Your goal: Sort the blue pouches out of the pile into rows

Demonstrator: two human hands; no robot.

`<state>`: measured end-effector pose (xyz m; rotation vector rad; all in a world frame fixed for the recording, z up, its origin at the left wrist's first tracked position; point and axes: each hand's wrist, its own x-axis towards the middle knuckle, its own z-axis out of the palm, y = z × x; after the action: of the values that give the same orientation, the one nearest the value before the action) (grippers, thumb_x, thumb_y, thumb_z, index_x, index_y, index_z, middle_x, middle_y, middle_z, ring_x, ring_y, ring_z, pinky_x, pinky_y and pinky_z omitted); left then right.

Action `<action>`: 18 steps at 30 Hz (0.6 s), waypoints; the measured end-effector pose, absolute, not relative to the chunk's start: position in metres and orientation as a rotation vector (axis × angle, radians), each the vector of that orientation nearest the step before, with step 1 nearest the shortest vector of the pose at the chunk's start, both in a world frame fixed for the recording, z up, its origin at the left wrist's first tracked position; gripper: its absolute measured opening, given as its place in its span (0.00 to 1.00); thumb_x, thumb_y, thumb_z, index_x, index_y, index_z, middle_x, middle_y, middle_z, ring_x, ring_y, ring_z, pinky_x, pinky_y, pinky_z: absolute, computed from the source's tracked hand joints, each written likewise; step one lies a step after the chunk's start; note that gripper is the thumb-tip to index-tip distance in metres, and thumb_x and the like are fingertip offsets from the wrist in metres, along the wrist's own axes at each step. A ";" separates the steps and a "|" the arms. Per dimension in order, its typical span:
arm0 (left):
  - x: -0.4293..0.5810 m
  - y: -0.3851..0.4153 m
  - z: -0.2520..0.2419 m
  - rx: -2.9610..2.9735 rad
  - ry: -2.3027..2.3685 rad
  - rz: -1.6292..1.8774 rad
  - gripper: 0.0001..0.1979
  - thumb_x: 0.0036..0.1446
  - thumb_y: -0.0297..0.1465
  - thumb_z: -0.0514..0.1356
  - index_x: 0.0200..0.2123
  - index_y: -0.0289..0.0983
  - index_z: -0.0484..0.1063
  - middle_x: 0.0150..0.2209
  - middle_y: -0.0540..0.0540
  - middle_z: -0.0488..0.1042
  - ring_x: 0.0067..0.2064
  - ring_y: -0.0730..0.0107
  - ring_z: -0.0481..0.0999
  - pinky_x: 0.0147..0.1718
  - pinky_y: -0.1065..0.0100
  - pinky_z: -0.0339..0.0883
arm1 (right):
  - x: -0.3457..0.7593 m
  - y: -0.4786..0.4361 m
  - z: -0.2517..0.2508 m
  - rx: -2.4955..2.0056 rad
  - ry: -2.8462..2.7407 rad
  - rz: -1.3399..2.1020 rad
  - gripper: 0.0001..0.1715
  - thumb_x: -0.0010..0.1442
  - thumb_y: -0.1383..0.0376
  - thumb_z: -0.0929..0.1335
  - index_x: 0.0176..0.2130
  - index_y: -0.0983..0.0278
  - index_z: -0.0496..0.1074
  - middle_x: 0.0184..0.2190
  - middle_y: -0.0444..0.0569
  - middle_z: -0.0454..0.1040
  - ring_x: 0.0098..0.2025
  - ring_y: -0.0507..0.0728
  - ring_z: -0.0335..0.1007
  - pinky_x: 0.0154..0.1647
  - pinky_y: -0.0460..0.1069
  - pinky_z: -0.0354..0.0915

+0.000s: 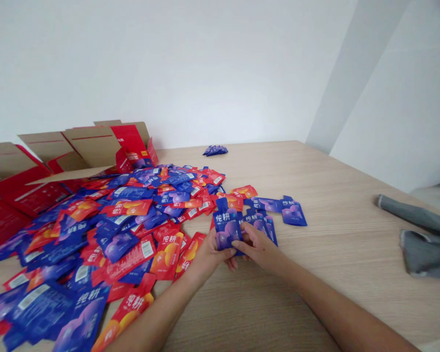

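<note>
A blue pouch (227,222) with purple fruit printed on it is held upright between my two hands, above the table. My left hand (216,252) is closed on its left and lower edge, thumb in front. From the right, my right hand (254,244) pinches the same pouch near its lower right corner. Whether more pouches sit behind it in my grip, I cannot tell. Just beyond my right hand lie several blue pouches (258,220), partly overlapping. One more blue pouch (293,212) lies flat at their right end.
A large heap of red and blue pouches (132,220) covers the table's left side. Behind it stand open red cardboard boxes (91,146) with raised flaps. A small stack of blue pouches (215,150) lies near the wall. Grey cloth (429,249) rests on the right edge.
</note>
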<state>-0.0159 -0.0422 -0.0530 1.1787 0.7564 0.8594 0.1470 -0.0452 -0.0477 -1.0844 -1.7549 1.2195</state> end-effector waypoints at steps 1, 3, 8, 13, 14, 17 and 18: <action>-0.015 -0.045 -0.052 1.191 0.797 0.849 0.26 0.44 0.37 0.68 0.40 0.37 0.57 0.19 0.55 0.72 0.16 0.73 0.71 0.15 0.73 0.67 | 0.148 -0.045 -0.047 -1.078 -1.777 1.182 0.13 0.58 0.56 0.66 0.38 0.61 0.60 0.31 0.45 0.71 0.32 0.55 0.69 0.34 0.50 0.65; -0.012 -0.049 -0.051 1.206 0.880 0.812 0.25 0.44 0.39 0.67 0.39 0.38 0.56 0.18 0.57 0.70 0.13 0.76 0.66 0.10 0.76 0.61 | 0.148 -0.044 -0.047 -1.095 -1.822 1.088 0.14 0.57 0.58 0.67 0.41 0.62 0.62 0.38 0.49 0.72 0.41 0.58 0.69 0.45 0.53 0.64; -0.007 -0.052 -0.051 1.228 0.936 0.727 0.24 0.46 0.43 0.64 0.38 0.40 0.54 0.15 0.60 0.66 0.09 0.79 0.58 0.06 0.78 0.52 | 0.147 -0.044 -0.047 -1.135 -1.819 0.997 0.12 0.59 0.59 0.64 0.42 0.62 0.64 0.39 0.49 0.73 0.40 0.57 0.69 0.42 0.52 0.65; -0.016 -0.038 -0.051 1.255 0.995 0.780 0.30 0.40 0.45 0.66 0.40 0.39 0.55 0.19 0.58 0.69 0.16 0.74 0.67 0.14 0.73 0.61 | 0.166 -0.026 -0.044 -1.371 -1.619 1.059 0.12 0.58 0.56 0.64 0.38 0.61 0.62 0.26 0.41 0.68 0.21 0.52 0.65 0.23 0.48 0.64; -0.022 -0.033 -0.048 1.297 1.049 0.812 0.28 0.41 0.45 0.65 0.41 0.39 0.57 0.20 0.56 0.70 0.18 0.74 0.68 0.16 0.73 0.61 | 0.175 -0.020 -0.043 -1.466 -1.576 1.033 0.10 0.59 0.56 0.62 0.36 0.61 0.62 0.24 0.40 0.67 0.19 0.52 0.64 0.21 0.48 0.62; -0.052 -0.014 -0.033 1.549 1.250 0.928 0.20 0.47 0.42 0.61 0.40 0.38 0.62 0.26 0.51 0.73 0.27 0.69 0.73 0.27 0.68 0.67 | 0.206 0.001 -0.042 -1.766 -1.630 0.769 0.14 0.63 0.60 0.56 0.31 0.62 0.63 0.22 0.43 0.68 0.22 0.53 0.67 0.25 0.48 0.63; -0.065 -0.006 -0.027 1.677 1.328 0.955 0.16 0.50 0.40 0.59 0.39 0.38 0.64 0.28 0.49 0.74 0.31 0.67 0.74 0.32 0.66 0.68 | 0.215 0.006 -0.043 -1.881 -1.702 0.621 0.16 0.64 0.61 0.55 0.30 0.63 0.64 0.24 0.46 0.70 0.25 0.54 0.69 0.28 0.48 0.64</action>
<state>-0.0646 -0.0061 -0.0268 1.6770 1.3283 0.9551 0.2150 0.0060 -0.0425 -1.8812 -1.7017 0.6211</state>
